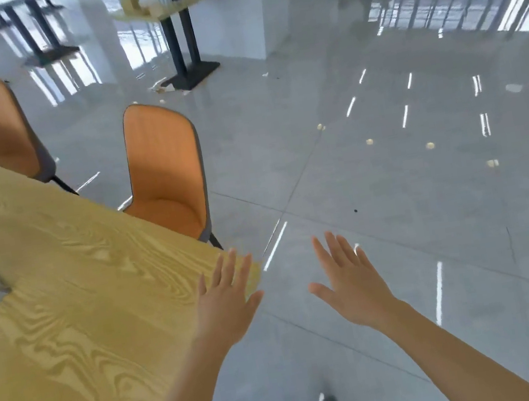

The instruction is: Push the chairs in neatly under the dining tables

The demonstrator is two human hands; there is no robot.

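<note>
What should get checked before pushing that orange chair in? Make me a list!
1. Both hands free: left hand and right hand are open and hold nothing. Ok.
2. Hands on the nearest chair: neither touches it. Not ok.
3. Chair upright: it stands straight beside the table. Ok.
4. Chair tucked in: its seat sits partly out from the table edge. Not ok.
5. Space under the table: hidden by the tabletop. Cannot tell.
6. Floor nearby: small bits of litter lie scattered to the right, none by the chair legs. Ok.
</note>
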